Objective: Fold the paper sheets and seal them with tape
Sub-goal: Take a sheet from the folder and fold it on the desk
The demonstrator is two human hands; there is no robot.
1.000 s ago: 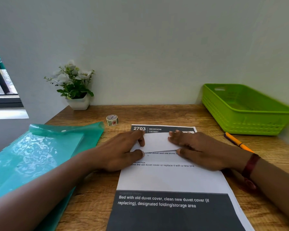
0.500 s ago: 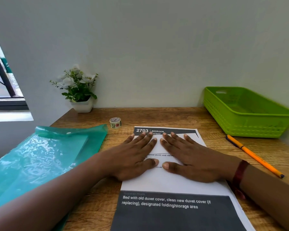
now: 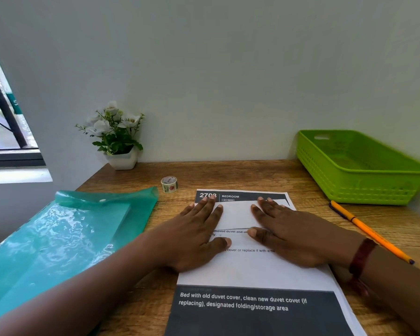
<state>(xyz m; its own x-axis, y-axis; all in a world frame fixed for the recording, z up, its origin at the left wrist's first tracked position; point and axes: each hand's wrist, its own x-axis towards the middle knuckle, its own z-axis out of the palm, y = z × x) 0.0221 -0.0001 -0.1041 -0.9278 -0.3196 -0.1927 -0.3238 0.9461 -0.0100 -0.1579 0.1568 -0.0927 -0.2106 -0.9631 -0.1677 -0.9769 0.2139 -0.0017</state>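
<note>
Hands (image 3: 194, 236) (image 3: 291, 238) flat atop paper sheet (image 3: 252, 275)

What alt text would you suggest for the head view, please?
The left hand and right hand press flat on a folded white paper atop a printed sheet on a wooden table. Nearby: tape roll, teal folder, potted plant, green basket, orange pen.

A wooden tabletop (image 3: 240, 174) stands against a pale wall, with a printed paper sheet (image 3: 252, 275) lying flat in the middle and running off the near edge of view. To the left a teal plastic folder (image 3: 58, 238) overhangs the tabletop's side, a small tape roll (image 3: 169, 184) sits between its far corner and the sheet, and a white flower pot (image 3: 122, 160) stands in the back corner. To the right lie an orange pen (image 3: 369, 230) and, behind it, a green basket (image 3: 349, 187).
</note>
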